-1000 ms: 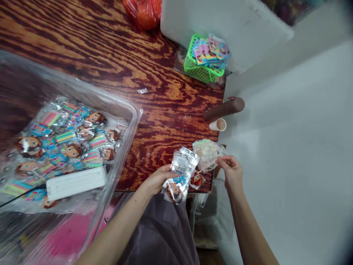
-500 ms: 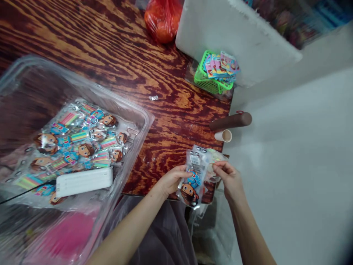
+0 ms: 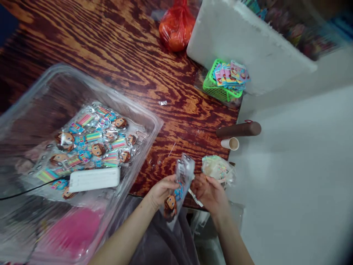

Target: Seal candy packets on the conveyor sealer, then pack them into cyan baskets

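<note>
table (image 3: 132,55): dark red-brown wood grain, most of upper left and middle.
clear bin (image 3: 154,117): see-through, raised sides, at left. packets (image 3: 91,150) piled inside, cartoon figures in blue plus striped colour bands. pink patch (image 3: 73,232) by its near side, blurry.
white slab (image 3: 242,48): upper right, rough top edge.
red bag (image 3: 176,33): thin plastic, round orange things inside, just beside slab.
pouch (image 3: 174,204): in left hand (image 3: 161,191), tilted, over table's near edge. clear plastic, brown-haired cartoon figure low, barcode higher up.
white block (image 3: 94,179): lying on packets, black cable (image 3: 33,192) at its left end.
brown cylinder (image 3: 238,129): by table's right edge, red loop near far end. standing or lying, can't tell.
green basket (image 3: 220,92): at slab's foot, heaped with pink, blue, yellow cards (image 3: 231,76).
left hand: closed, thumb on top, pinching pouch.
right hand (image 3: 208,193): fingers curled, tips right at pouch's right side. contact unclear, can't tell if gripping anything.
bits bag (image 3: 217,167): crumpled, clear, pastel bits inside, on table just beyond right hand.
paper cup (image 3: 226,144): white, tan inside, just beside cylinder.
pale strip (image 3: 196,198): below right fingers, held or loose unclear.
silver scrap (image 3: 163,103): 1, on table, between bin and basket.
</note>
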Motion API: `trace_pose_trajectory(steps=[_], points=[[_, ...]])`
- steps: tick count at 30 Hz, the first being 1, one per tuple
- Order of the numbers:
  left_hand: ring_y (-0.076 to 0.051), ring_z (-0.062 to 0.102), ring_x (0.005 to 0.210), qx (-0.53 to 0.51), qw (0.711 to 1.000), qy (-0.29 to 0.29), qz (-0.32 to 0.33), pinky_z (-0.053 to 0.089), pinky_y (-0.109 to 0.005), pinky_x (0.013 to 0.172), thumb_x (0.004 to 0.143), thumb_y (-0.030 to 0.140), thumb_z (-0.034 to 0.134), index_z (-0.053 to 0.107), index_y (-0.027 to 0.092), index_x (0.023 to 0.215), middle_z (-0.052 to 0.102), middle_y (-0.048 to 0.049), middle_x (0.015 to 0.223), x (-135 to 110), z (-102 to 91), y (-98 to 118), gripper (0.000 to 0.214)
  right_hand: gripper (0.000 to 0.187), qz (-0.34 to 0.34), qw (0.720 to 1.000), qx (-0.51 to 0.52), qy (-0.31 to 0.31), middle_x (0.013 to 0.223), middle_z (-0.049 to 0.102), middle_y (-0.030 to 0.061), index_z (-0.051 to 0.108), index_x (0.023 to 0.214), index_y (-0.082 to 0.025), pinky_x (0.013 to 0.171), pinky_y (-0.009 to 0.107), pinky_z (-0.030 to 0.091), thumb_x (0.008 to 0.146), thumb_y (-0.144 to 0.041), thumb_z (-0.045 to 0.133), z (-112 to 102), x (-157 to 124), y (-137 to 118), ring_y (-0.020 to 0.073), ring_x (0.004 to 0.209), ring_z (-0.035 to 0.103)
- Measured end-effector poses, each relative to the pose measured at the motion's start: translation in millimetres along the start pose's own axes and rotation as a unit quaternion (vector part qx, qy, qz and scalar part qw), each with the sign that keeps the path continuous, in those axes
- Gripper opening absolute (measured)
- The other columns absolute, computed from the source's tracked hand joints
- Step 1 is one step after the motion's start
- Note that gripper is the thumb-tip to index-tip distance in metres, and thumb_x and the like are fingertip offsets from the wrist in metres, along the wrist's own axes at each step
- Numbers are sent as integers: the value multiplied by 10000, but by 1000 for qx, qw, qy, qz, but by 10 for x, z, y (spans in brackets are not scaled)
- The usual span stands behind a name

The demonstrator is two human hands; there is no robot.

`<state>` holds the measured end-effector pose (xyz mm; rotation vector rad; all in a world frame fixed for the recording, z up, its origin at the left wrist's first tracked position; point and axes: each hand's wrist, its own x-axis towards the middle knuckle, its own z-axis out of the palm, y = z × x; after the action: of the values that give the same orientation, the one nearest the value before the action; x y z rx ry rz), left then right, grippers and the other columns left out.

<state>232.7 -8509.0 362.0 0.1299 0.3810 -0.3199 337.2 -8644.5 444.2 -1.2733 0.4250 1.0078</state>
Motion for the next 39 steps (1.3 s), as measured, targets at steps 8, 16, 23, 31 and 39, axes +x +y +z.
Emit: trace_pose_trajectory(steps=[8,16,23,31,39], points=[[-187,675,927,80,996,-18,25,472,-237,785,712,123,791,331,328,1509,649,-85,1258,-429,17,351,944,308,106,985,-132,-12,533,446,-73,547,663,-177,386,188,179,628,-321,817,-149,130,-75,30,423,180],[-229,402,1383,225,965,-122,-61,375,-285,1051,728,69,714,416,304,1470,441,-25,1515,-492,30,366,833,306,144,967,-121,-172,527,266,-117,707,1017,-153,375,163,119,783,-350,717,65,185,-540,21,421,94],[-201,638,929,205,975,32,-76,460,-242,788,603,97,747,679,197,1220,706,-50,1139,-448,-75,340,629,376,171,806,-485,-294,536,509,-48,687,1225,-247,371,166,233,894,-408,611,174,-117,-683,46,407,341],[-206,604,838,325,938,110,41,441,-234,724,662,208,760,750,168,945,711,-34,906,-271,105,-49,286,536,123,884,-408,-193,766,660,-12,460,1444,-326,468,218,428,908,-327,492,265,-617,-28,92,470,552],[-188,628,812,193,966,166,42,475,-254,736,704,303,824,650,160,1156,711,-67,996,-588,-104,-87,505,297,-218,815,-536,-31,1021,660,70,660,1122,-279,854,332,495,917,-187,467,87,-825,503,208,966,623]])
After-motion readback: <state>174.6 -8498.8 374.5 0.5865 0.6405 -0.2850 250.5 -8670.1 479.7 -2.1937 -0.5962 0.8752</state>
